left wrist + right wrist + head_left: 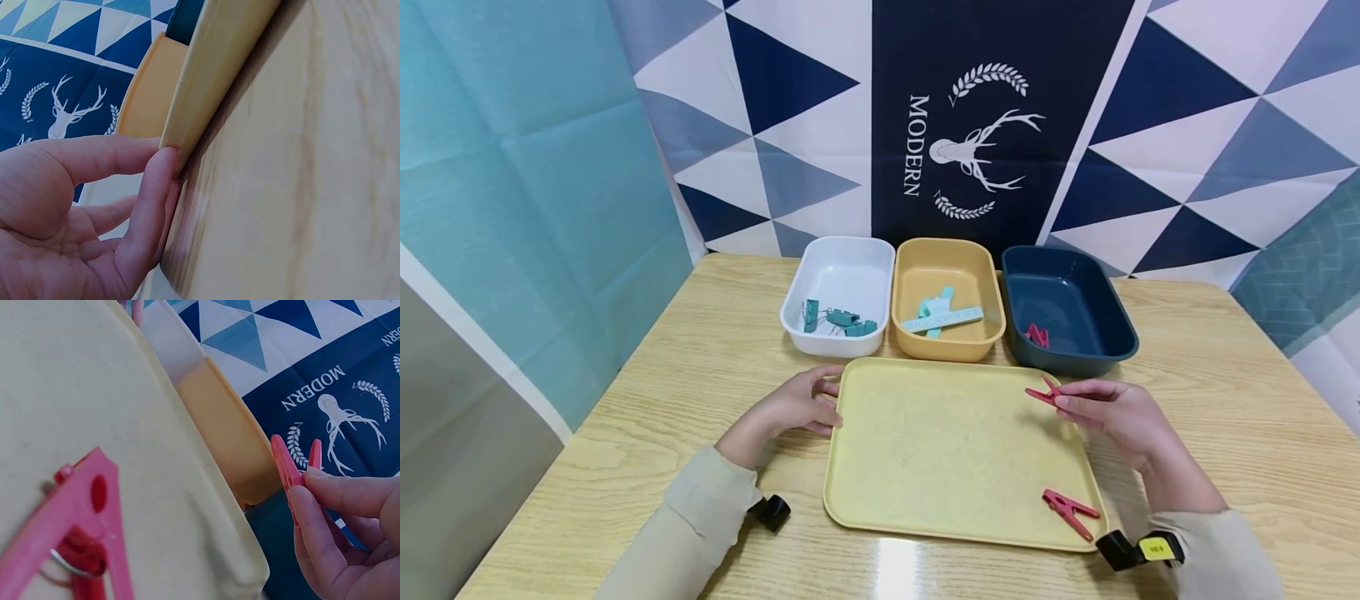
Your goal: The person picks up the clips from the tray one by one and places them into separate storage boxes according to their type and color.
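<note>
My right hand point(1101, 410) pinches a red plastic clothespin point(1043, 393) between thumb and fingers, above the yellow tray's point(955, 450) far right corner. In the right wrist view the pinched clothespin point(286, 465) points upward, partly covered by the fingertips. Another red clothespin point(1070, 510) lies on the tray at the near right; its metal spring ring shows up close in the right wrist view. At the tray's left edge, my left hand point(805, 402) grips the rim with curled fingers.
Behind the tray stand a white bin point(838, 342) with several green binder clips point(842, 317), a yellow bin point(947, 348) with light-green clips point(942, 317), and a dark blue bin point(1075, 363) with red clothespins point(1037, 335). A patterned cloth hangs behind the wooden table point(737, 292).
</note>
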`<action>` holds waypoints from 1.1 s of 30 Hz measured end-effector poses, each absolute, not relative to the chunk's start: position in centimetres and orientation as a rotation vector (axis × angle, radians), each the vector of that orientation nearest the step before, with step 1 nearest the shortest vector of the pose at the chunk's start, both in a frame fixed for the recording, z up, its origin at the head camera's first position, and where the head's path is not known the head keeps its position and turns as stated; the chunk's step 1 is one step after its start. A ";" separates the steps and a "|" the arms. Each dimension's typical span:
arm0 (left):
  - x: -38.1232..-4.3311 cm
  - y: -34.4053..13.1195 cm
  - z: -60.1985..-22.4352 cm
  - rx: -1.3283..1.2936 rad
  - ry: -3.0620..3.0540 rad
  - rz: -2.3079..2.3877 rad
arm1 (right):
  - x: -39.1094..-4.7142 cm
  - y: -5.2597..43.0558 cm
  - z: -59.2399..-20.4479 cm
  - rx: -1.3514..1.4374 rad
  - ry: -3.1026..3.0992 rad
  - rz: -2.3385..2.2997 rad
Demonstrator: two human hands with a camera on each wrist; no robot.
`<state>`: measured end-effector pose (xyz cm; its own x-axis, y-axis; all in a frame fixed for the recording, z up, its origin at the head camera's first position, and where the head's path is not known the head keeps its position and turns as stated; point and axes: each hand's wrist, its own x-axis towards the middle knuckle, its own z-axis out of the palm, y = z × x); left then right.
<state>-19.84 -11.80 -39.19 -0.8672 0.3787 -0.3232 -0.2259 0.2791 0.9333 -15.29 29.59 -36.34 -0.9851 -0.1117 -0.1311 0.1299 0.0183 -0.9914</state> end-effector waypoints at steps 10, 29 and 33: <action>-19.8 -11.8 -39.2 0.124 2.065 1.629 | -15.6 30.2 -35.9 0.098 2.097 -2.181; -19.8 -11.8 -39.1 0.130 2.063 1.621 | -17.1 31.8 -36.6 0.256 2.010 -2.413; -19.8 -11.8 -39.1 0.134 2.063 1.620 | -16.8 31.1 -35.3 0.290 1.982 -2.453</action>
<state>-19.82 -11.80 -39.11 -0.8653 0.3790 -0.3279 -0.2287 0.2835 0.9313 -16.78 31.13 -35.30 -0.9829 0.1347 -0.1257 0.0947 -0.2164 -0.9717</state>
